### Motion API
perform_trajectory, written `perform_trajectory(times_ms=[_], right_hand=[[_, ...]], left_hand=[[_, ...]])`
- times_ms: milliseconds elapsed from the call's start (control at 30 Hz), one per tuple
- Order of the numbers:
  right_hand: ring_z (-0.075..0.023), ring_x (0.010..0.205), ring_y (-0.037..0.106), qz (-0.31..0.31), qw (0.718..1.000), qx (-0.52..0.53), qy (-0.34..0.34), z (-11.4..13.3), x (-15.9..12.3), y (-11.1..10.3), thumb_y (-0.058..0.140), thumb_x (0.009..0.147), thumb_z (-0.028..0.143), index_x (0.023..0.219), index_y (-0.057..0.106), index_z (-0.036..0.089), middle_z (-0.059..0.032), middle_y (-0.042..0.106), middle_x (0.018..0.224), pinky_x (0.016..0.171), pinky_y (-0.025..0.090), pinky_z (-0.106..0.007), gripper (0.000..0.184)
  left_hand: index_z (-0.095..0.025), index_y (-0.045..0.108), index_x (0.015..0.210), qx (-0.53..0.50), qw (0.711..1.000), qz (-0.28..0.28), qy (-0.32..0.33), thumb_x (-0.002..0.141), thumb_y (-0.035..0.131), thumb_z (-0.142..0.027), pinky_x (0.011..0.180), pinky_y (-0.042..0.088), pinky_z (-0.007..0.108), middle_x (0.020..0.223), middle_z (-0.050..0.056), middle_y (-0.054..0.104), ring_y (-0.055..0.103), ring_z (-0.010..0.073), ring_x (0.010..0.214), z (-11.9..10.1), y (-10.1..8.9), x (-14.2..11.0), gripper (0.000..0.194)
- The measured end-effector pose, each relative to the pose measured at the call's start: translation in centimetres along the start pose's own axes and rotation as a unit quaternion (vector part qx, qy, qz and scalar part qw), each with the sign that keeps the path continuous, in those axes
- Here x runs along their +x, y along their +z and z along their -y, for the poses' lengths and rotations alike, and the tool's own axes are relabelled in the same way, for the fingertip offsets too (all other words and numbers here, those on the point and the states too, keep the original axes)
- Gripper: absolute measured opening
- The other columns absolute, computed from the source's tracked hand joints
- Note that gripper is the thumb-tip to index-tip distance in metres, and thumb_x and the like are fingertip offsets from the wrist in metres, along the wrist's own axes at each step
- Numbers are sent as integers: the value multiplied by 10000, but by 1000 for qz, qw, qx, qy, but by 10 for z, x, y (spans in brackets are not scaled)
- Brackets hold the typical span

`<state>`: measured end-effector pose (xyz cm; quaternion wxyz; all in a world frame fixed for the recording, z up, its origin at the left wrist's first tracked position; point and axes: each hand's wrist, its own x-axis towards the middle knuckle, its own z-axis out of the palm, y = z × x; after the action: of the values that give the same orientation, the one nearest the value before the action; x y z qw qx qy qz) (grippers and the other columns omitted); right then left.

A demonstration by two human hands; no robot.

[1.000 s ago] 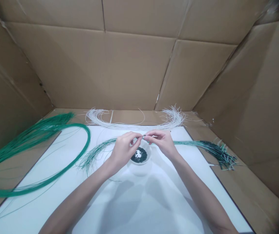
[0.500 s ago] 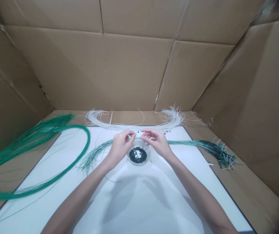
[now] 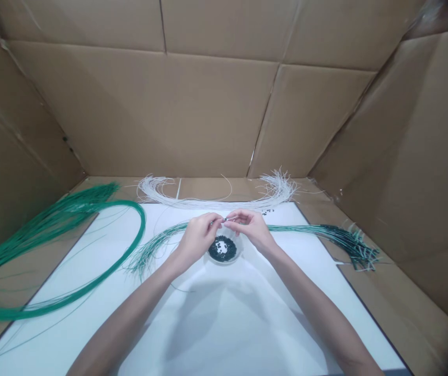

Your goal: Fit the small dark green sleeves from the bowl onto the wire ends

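My left hand (image 3: 200,232) and my right hand (image 3: 250,227) meet at the fingertips just above a small white bowl (image 3: 236,257). Between the tips shows a tiny dark piece (image 3: 225,220), pinched by my left thumb and forefinger. A short length of thin white wire (image 3: 231,218) appears at the fingers of my right hand, which are closed in a pinch. Many small black pieces (image 3: 224,249) lie in a ring inside the bowl. Behind the hands runs a bundle of green wires (image 3: 294,228) with dark pieces at its right end.
A large looped bundle of green wire (image 3: 142,224) lies at the left. White wires (image 3: 208,204) curve along the back edge of the white table (image 3: 216,334). Several loose black pieces (image 3: 267,212) lie behind my right hand. Cardboard walls (image 3: 145,115) enclose the back and sides.
My hands have come together, closing the gap between their fingertips. The tiny dark piece is now between the fingers. The bowl has shifted very slightly to the right.
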<state>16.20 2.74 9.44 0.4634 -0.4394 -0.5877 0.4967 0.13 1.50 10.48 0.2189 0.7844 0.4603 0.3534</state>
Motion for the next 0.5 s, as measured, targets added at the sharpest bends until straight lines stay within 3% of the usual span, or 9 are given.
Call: perform_trajectory(times_ms=[67, 133, 267, 367, 500], right_hand=[[-107, 576, 537, 18, 999, -46, 9, -6, 2, -2, 710, 534, 308, 1020, 518, 164, -18, 588, 781, 473, 447, -229, 541], [-118, 619, 553, 67, 985, -159, 17, -15, 3, -3, 712, 530, 244, 1068, 496, 179, -24, 593, 832, 568, 467, -263, 583], [-209, 846, 543, 223, 883, -413, 13, -32, -1, 1, 682, 541, 145, 969, 595, 149, -81, 590, 918, 723, 433, -301, 437], [-237, 919, 514, 277, 835, -475, -15, -40, -4, 9, 642, 583, 135, 990, 598, 139, -102, 553, 997, 731, 419, -286, 409], [-197, 797, 538, 272, 825, -494, -34, -45, -5, 20, 563, 623, 89, 908, 618, 120, -95, 573, 918, 657, 402, -257, 292]], left_hand=[[-176, 587, 781, -10, 1000, -12, -18, 827, 384, -227, 617, 377, 212, 762, 10, 639, 559, 121, 669, 1, -4, 1, 215], [-174, 589, 778, -16, 999, -25, -38, 830, 382, -266, 597, 375, 210, 742, 9, 637, 550, 118, 638, 1, -9, 3, 232], [-162, 598, 746, -16, 997, -33, -65, 818, 393, -298, 547, 360, 207, 698, 4, 634, 510, 109, 569, -1, -15, 5, 255], [-156, 608, 738, -22, 997, -28, -69, 803, 407, -280, 526, 357, 204, 708, 11, 644, 515, 111, 575, -3, -14, 5, 245], [-159, 619, 749, -24, 997, -15, -67, 792, 417, -273, 525, 367, 205, 722, 16, 655, 531, 117, 585, -2, -11, 4, 236]])
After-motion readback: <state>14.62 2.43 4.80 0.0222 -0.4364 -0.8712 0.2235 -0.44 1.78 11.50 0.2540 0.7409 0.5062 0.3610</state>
